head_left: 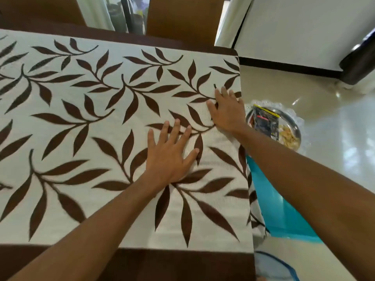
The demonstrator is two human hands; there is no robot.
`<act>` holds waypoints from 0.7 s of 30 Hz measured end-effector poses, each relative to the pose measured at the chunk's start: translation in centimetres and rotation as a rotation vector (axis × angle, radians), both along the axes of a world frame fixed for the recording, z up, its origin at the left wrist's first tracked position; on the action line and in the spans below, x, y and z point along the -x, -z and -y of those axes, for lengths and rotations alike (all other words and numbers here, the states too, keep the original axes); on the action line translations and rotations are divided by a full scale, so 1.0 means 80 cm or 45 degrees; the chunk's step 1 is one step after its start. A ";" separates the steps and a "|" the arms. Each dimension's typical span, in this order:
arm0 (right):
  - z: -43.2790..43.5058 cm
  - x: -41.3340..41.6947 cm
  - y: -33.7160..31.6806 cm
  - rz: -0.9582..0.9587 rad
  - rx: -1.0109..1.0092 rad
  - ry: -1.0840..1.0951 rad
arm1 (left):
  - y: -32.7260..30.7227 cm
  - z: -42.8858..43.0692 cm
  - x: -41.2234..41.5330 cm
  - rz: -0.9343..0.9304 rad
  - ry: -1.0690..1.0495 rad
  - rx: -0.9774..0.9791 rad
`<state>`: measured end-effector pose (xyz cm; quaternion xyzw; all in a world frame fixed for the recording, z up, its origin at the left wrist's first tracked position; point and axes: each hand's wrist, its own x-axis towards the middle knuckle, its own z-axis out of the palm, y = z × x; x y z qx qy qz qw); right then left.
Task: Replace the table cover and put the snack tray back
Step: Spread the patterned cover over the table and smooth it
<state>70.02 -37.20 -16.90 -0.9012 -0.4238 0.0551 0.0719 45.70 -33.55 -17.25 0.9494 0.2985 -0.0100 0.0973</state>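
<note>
Left hand [171,157] and right hand [228,110] both flat, palms down, fingers spread.

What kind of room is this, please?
Probably a home dining room: a dark wooden table under a leaf-print cover, wooden chair backs behind it, and a snack tray on the tiled floor.

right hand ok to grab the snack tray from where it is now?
Probably yes. The right hand lies flat on the leaf-print table cover at the table's right edge, and the snack tray sits just past that edge, lower down, seemingly on the floor. Nothing lies between them, though reaching it would mean going down.
</note>
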 end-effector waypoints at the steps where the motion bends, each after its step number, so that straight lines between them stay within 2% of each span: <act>1: 0.018 0.021 0.000 -0.002 0.002 0.023 | -0.001 0.015 0.020 -0.013 -0.001 0.007; 10: 0.210 0.244 0.008 0.004 -0.029 0.215 | -0.006 0.157 0.194 -0.007 0.033 0.006; 15: 0.315 0.368 -0.001 -0.071 -0.085 0.270 | -0.013 0.217 0.270 0.001 0.035 0.029; 19: 0.365 0.422 -0.008 -0.217 -0.233 0.367 | -0.018 0.241 0.303 -0.030 0.004 0.063; 21: 0.382 0.429 -0.016 -0.387 -0.380 0.372 | -0.026 0.247 0.303 -0.051 -0.057 0.103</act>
